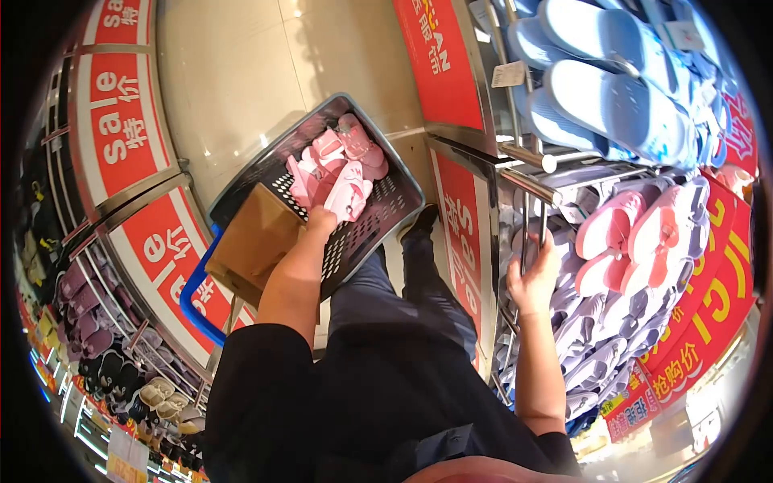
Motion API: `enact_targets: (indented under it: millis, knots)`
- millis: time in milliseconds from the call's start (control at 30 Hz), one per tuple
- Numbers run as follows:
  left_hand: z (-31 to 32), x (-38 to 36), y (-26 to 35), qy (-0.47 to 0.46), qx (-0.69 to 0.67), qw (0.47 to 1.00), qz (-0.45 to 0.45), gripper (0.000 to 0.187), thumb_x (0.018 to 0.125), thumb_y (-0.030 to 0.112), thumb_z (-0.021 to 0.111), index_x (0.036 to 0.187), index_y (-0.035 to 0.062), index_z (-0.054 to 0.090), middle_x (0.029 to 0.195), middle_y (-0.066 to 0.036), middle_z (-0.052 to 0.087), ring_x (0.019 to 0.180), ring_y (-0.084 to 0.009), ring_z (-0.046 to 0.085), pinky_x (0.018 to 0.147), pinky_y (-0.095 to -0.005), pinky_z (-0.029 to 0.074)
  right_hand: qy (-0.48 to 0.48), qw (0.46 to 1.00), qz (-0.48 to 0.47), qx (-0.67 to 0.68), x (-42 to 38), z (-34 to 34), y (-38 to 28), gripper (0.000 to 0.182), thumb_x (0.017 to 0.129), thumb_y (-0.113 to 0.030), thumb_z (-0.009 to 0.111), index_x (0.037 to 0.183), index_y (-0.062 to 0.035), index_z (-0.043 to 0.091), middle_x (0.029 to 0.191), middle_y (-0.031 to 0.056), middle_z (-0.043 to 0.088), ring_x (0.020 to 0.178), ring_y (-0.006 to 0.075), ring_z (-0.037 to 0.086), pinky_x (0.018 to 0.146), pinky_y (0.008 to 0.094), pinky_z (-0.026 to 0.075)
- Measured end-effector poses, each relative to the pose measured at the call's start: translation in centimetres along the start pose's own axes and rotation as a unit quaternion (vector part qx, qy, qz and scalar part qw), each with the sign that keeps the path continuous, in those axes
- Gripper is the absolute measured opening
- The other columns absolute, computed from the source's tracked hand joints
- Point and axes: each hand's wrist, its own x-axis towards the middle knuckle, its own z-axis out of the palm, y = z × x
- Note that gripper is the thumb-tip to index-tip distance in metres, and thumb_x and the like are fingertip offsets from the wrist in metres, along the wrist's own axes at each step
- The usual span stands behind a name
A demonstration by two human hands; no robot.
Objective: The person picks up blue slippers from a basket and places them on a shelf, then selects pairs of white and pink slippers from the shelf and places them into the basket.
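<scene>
My left hand (323, 222) reaches down into a dark grey perforated shopping basket (385, 211), its fingers closed on the near end of a pink slipper (351, 191). More pink slippers (328, 145) lie in a heap around it. Beside them in the basket sits a brown cardboard box (256, 237). On the other side, my right hand (535, 278) is at the shoe rack, thumb and fingers around a metal rack bar (526, 229); the fingertips are partly hidden. Pink-and-white slippers (616, 233) hang just right of that hand.
Pale blue slippers (604, 97) hang above on the right rack, with lilac ones lower down. A blue basket part (193, 294) sticks out left. Red sale panels (117, 117) edge the left shelving. Tiled floor (225, 56) runs between the racks.
</scene>
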Motion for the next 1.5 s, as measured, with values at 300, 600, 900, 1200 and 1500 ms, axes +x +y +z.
enact_targets:
  millis: [300, 600, 900, 1200, 1500]
  knots:
    - [-8.3, -24.4, 2.0, -0.217, -0.369, 0.903, 0.021, 0.027, 0.094, 0.010, 0.060, 0.119, 0.0039, 0.054, 0.109, -0.011, 0.065, 0.090, -0.0232, 0.066, 0.077, -0.0335, 0.055, 0.032, 0.997, -0.072, 0.027, -0.9, -0.6, 1.3, 0.082, 0.073, -0.020, 0.066, 0.142, 0.0059, 0.031, 0.118, 0.0262, 0.055, 0.111, 0.0400, 0.052, 0.100, 0.0482, 0.039]
    - [-7.6, -44.5, 9.5, -0.455, -0.393, 0.773, 0.204, 0.045, 0.094, 0.015, 0.059, 0.134, 0.0024, 0.043, 0.116, -0.014, 0.063, 0.091, -0.0272, 0.066, 0.072, -0.0349, 0.053, -0.056, 0.811, -0.047, 0.580, -7.1, -3.2, 3.2, 0.101, 0.073, -0.017, 0.069, 0.153, -0.0003, 0.010, 0.157, 0.0221, 0.021, 0.146, 0.0309, 0.021, 0.118, 0.0421, 0.019]
    - [3.5, -49.4, 23.4, -0.646, -0.193, 0.705, 0.221, 0.053, 0.094, 0.014, 0.060, 0.141, 0.0059, 0.038, 0.121, -0.013, 0.060, 0.093, -0.0245, 0.064, 0.078, -0.0355, 0.057, 0.090, 0.632, 0.014, 0.769, -11.9, -11.0, 6.6, 0.051, 0.094, -0.014, 0.059, 0.139, -0.0063, 0.036, 0.121, 0.0061, 0.056, 0.103, 0.0157, 0.060, 0.076, 0.0308, 0.057]
    - [21.2, -58.4, 43.8, -0.476, -0.120, 0.803, 0.340, 0.031, 0.102, 0.015, 0.049, 0.127, -0.0021, 0.042, 0.120, -0.014, 0.054, 0.100, -0.0238, 0.062, 0.089, -0.0338, 0.054, 0.305, 0.727, 0.105, 0.606, -1.1, -23.3, 22.5, 0.034, 0.099, -0.025, 0.049, 0.125, -0.0070, 0.038, 0.093, 0.0112, 0.066, 0.055, 0.0172, 0.064, 0.037, 0.0272, 0.042]
    - [11.5, -47.6, 24.9, -0.392, 0.000, 0.841, 0.373, 0.038, 0.097, 0.013, 0.057, 0.132, 0.0026, 0.048, 0.115, -0.009, 0.058, 0.091, -0.0177, 0.064, 0.065, -0.0295, 0.053, 0.320, 0.732, 0.227, 0.557, 1.3, -21.5, 24.8, 0.036, 0.091, -0.020, 0.058, 0.120, 0.0013, 0.052, 0.105, 0.0146, 0.063, 0.079, 0.0199, 0.066, 0.063, 0.0307, 0.051]
